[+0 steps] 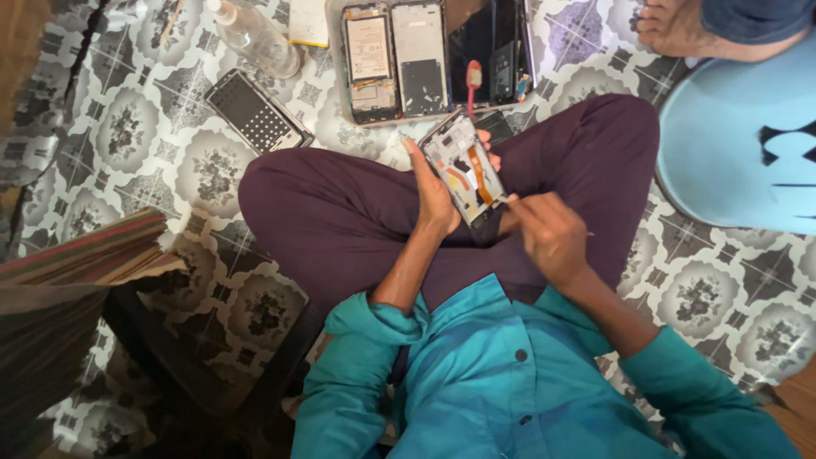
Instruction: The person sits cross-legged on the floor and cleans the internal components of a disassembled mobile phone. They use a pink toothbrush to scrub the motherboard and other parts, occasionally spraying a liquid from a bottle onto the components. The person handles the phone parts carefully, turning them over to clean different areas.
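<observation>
I sit cross-legged in dark purple trousers and a teal shirt. My left hand (435, 191) holds an opened phone frame (463, 167) with its insides and an orange flex cable facing up, above my lap. My right hand (548, 234) is closed around a thin tool whose tip touches the phone's lower end; the tool itself is barely visible. A red-handled tool (473, 81) lies just beyond the phone.
A tray (340, 76) on the patterned floor holds several opened phones and parts. A dark keypad-like panel (255, 110) and a clear plastic bottle (255, 36) lie to the left. Another person's foot (671, 25) and a light blue round seat (739, 144) are at right. Folded cloth (76, 255) lies left.
</observation>
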